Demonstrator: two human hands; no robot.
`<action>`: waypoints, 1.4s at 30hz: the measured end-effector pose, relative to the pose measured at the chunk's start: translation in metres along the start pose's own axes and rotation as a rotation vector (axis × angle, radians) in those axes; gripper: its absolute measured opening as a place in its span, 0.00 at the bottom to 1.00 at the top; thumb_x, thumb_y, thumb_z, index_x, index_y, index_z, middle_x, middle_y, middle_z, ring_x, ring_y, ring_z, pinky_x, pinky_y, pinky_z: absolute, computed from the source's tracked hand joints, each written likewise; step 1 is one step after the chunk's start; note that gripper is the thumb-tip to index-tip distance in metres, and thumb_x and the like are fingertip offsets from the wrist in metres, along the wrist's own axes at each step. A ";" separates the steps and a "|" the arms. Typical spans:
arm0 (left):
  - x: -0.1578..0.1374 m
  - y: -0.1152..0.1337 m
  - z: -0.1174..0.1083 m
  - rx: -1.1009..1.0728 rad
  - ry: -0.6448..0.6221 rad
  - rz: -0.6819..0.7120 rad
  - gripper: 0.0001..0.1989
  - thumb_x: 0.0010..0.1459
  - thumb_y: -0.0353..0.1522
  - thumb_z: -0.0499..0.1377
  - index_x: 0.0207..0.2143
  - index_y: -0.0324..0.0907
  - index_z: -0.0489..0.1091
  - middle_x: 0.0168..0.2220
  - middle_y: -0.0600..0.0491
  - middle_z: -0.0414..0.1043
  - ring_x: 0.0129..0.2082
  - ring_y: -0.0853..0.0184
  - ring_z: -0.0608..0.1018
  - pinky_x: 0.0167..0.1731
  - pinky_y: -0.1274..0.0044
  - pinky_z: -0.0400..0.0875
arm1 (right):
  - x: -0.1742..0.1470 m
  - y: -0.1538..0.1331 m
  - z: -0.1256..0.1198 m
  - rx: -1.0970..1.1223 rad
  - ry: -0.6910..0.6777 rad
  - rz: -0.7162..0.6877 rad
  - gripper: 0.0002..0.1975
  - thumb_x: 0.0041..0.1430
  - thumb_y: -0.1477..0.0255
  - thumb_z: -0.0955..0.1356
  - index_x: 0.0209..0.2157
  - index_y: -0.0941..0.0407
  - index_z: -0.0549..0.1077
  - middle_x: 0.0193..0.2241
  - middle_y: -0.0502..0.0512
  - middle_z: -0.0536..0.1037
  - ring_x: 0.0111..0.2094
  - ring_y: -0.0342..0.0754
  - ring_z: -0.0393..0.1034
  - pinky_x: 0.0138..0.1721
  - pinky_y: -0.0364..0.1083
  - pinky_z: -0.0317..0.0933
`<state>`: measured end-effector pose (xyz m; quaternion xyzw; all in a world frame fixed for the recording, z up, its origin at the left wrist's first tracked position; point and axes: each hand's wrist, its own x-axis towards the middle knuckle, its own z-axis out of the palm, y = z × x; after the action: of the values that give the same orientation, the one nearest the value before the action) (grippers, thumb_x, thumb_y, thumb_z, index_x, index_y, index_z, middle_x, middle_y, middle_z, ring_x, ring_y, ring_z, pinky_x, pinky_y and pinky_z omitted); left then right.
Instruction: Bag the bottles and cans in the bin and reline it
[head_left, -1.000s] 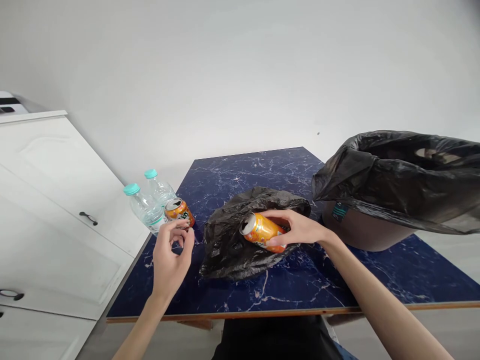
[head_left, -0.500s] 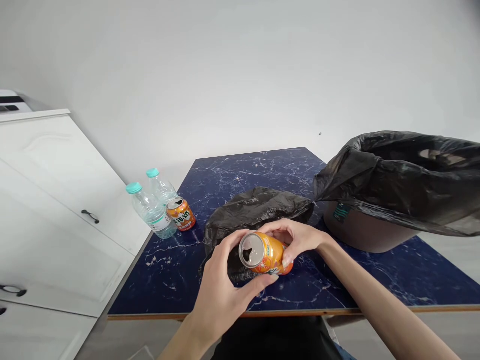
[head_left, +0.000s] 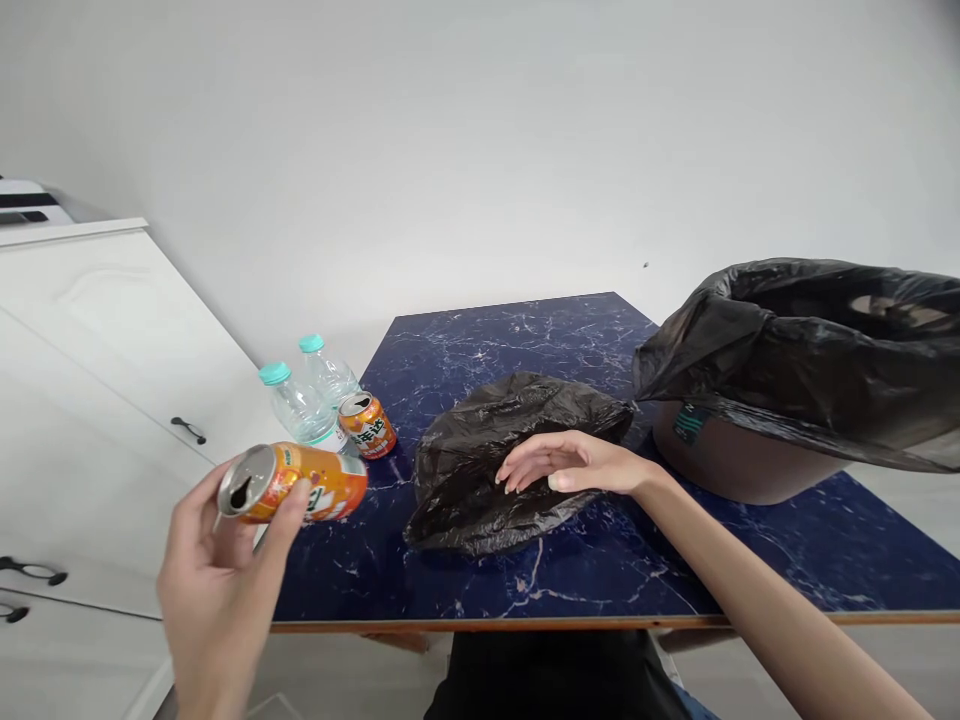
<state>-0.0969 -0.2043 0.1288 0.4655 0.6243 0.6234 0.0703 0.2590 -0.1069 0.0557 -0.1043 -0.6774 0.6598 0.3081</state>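
An opened orange drink can (head_left: 319, 482) is gripped in my left hand (head_left: 225, 560), tilted on its side over the table's left front part. My right hand (head_left: 566, 462) hangs above a black plastic bag (head_left: 487, 510), fingers a little curled and apart, holding nothing. The bag lies on the table with its mouth spread towards me. A second orange can (head_left: 367, 425) stands upright, opened, just beyond the held one. Beside it are two clear plastic bottles (head_left: 296, 405) with turquoise caps, the nearer one partly hidden by the held can.
On the right of the blue marbled table (head_left: 487, 340) stands a brownish bin (head_left: 742, 465) lined with a large black bag (head_left: 840, 360). White cabinets (head_left: 82, 380) are at the left. A pale wall (head_left: 480, 150) rises behind the table.
The can has gone left in my left hand, from over the black bag to near the bottles. My right hand has let go of it and stays above the bag.
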 end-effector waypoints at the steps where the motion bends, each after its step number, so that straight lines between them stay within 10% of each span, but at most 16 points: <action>1: 0.009 -0.007 -0.002 0.015 0.006 -0.022 0.33 0.56 0.44 0.74 0.62 0.48 0.73 0.63 0.50 0.77 0.62 0.51 0.80 0.64 0.62 0.76 | 0.000 0.000 0.000 -0.005 0.002 0.007 0.23 0.70 0.62 0.74 0.63 0.53 0.76 0.61 0.64 0.79 0.60 0.58 0.77 0.65 0.61 0.67; 9: 0.043 -0.044 -0.003 0.219 -0.051 -0.257 0.39 0.51 0.47 0.77 0.63 0.49 0.73 0.62 0.47 0.78 0.61 0.49 0.80 0.64 0.56 0.75 | 0.000 0.001 -0.001 -0.040 0.028 0.032 0.22 0.72 0.62 0.73 0.63 0.53 0.75 0.60 0.64 0.79 0.60 0.57 0.77 0.64 0.61 0.68; 42: 0.057 -0.096 0.012 0.267 -0.052 -0.113 0.51 0.44 0.48 0.78 0.66 0.45 0.64 0.66 0.40 0.70 0.62 0.44 0.78 0.64 0.51 0.74 | -0.004 0.000 -0.005 -0.064 0.063 0.040 0.20 0.73 0.62 0.72 0.61 0.52 0.77 0.59 0.63 0.79 0.59 0.58 0.77 0.64 0.61 0.68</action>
<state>-0.1681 -0.1367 0.0733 0.4508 0.7248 0.5177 0.0590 0.2647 -0.1045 0.0540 -0.1482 -0.6860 0.6402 0.3125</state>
